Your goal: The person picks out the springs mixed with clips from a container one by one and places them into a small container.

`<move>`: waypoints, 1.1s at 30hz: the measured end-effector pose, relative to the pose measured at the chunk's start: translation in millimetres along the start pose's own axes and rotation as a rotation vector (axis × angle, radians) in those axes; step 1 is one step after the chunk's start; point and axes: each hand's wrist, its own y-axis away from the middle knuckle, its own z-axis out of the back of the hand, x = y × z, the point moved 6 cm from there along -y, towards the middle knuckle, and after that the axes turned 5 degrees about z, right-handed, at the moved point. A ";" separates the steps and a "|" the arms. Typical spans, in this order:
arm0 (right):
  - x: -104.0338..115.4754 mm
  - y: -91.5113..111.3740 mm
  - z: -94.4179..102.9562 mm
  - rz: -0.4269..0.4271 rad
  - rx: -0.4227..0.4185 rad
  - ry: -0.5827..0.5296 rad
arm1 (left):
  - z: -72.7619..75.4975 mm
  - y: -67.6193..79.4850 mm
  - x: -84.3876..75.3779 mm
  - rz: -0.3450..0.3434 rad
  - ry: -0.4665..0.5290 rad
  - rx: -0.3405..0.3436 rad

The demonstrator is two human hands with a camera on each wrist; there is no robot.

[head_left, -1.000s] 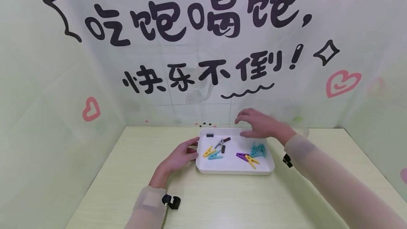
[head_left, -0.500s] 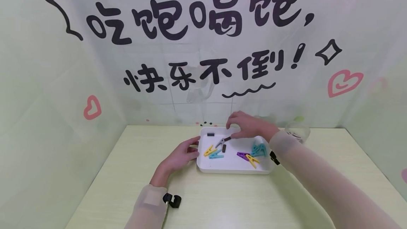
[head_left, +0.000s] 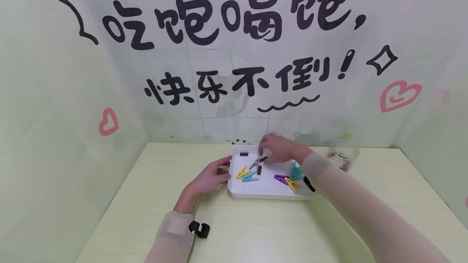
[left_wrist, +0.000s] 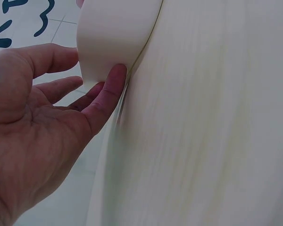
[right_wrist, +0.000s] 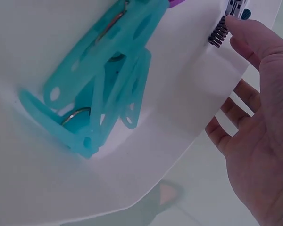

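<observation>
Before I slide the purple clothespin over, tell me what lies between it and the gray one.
From the gray clothespin to the purple clothespin, the head view shows a small dark piece, then bare tray.

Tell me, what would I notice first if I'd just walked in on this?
Probably the big black lettering across the back wall. Next, the white tray on the table, with a clump of teal clothespins at its right end. Then the hands: the left hand touches the tray's left end, and the right hand is over its far side, thumb close to a dark coil.
</observation>
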 end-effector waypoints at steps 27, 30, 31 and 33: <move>-2.6 10.7 5.1 0.022 -0.029 0.040 | -0.8 1.7 -1.8 -0.002 0.000 -0.012; -2.9 15.8 10.8 0.027 -0.052 0.037 | -1.0 1.9 -1.9 -0.002 0.003 -0.008; -2.8 17.7 12.4 0.031 -0.060 0.034 | -1.0 2.0 -1.9 -0.002 0.003 -0.007; -3.3 21.6 15.1 0.030 -0.071 0.023 | -0.8 2.1 -1.5 0.001 0.001 -0.008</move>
